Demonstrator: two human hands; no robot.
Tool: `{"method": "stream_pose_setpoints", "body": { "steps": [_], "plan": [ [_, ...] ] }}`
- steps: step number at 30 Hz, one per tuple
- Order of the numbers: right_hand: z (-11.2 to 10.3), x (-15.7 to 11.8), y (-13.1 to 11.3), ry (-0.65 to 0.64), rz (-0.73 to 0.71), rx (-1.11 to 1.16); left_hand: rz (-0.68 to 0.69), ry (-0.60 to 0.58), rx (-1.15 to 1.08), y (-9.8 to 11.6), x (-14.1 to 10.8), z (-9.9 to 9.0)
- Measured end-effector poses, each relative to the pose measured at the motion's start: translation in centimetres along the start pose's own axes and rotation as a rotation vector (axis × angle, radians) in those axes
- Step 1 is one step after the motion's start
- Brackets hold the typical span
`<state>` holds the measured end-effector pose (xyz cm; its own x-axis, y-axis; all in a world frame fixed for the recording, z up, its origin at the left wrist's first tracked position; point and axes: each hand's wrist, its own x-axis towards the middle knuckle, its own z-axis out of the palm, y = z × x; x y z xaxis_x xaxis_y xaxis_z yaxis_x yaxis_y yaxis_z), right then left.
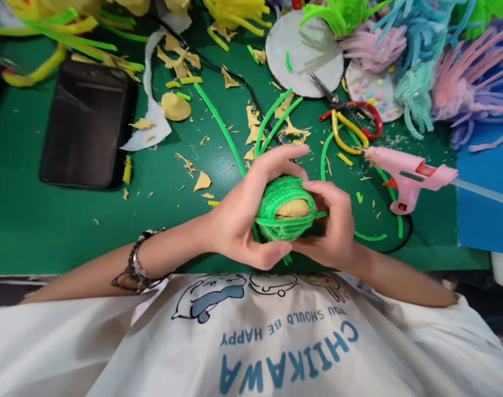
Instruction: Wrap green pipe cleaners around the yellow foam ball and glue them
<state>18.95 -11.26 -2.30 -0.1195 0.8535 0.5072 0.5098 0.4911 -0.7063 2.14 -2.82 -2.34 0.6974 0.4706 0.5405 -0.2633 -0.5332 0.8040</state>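
A ball wrapped in green fuzzy stems [285,229] is held between both hands near the table's front edge. Yellow material [292,208] shows through an oval gap in the wrapping. My left hand [247,215] curves round the ball's left side, its thumb below and its fingers above. My right hand [334,220] holds the right side, with its fingertips at the upper right; part of that hand is hidden behind the ball. Loose green stems [222,127] stretch out from around the ball and lie beyond the hands.
On the green table [172,193], a black tray [88,124] lies left. Scissors [336,100], yellow-handled pliers [350,132] and a pink glue gun [412,173] lie right. Yellow scraps [203,181] are scattered about. White discs [304,55] and colourful stem bundles [418,66] line the far side.
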Motion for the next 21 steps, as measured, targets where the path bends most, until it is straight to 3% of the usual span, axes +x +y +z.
{"method": "stream_pose_setpoints", "body": {
  "steps": [12,21],
  "plan": [
    [-0.07,-0.03,-0.20,-0.002,-0.009,0.004,-0.025,-0.008,-0.048,-0.02,0.10,-0.03],
    [-0.07,-0.18,-0.09,-0.026,0.043,0.044,-0.035,-0.089,-0.013,0.05,0.18,-0.64]
  ]
}}
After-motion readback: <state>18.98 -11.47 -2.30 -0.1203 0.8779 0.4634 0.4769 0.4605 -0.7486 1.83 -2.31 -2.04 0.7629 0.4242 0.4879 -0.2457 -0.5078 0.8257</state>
